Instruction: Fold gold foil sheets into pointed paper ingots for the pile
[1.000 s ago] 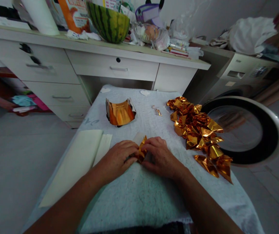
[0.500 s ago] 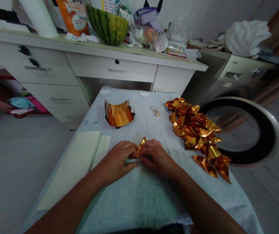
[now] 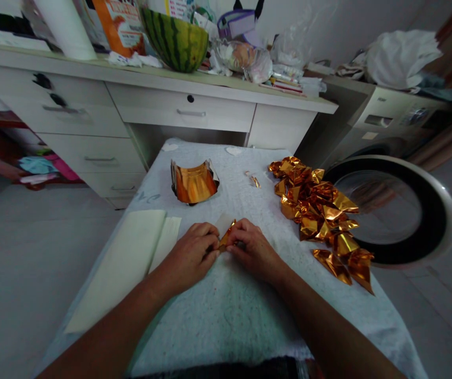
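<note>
Gold foil (image 3: pixel 226 238), shiny, creased, pinched in both hands (image 3: pixel 197 249) (image 3: pixel 254 249).

A cut watermelon (image 3: pixel 176 45) and an orange bag (image 3: pixel 121 29) stand on the counter (image 3: pixel 218 87) beside a washing machine (image 3: pixel 355 131).

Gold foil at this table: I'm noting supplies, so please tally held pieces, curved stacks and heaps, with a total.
Held foil piece: 1
Curved foil stack: 1
Foil heap: 1 (its pieces overlap too much to count)
Total: 3
</note>
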`<action>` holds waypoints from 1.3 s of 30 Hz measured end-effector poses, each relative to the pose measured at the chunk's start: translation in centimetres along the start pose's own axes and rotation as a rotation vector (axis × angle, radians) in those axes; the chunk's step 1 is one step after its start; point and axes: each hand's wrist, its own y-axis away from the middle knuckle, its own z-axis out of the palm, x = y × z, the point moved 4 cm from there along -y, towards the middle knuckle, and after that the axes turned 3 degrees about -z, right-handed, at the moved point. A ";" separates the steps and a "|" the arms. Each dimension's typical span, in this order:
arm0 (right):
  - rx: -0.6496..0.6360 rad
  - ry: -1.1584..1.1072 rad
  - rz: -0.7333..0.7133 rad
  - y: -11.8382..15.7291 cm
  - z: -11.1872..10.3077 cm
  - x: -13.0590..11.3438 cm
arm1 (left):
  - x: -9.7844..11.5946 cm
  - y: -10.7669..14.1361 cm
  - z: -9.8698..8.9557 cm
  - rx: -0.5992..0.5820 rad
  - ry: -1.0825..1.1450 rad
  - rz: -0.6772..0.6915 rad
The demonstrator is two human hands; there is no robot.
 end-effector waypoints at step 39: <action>0.072 0.031 0.094 -0.8 0.7 0.1 | 0.0 0.2 0.3 0.143 -0.071 -0.141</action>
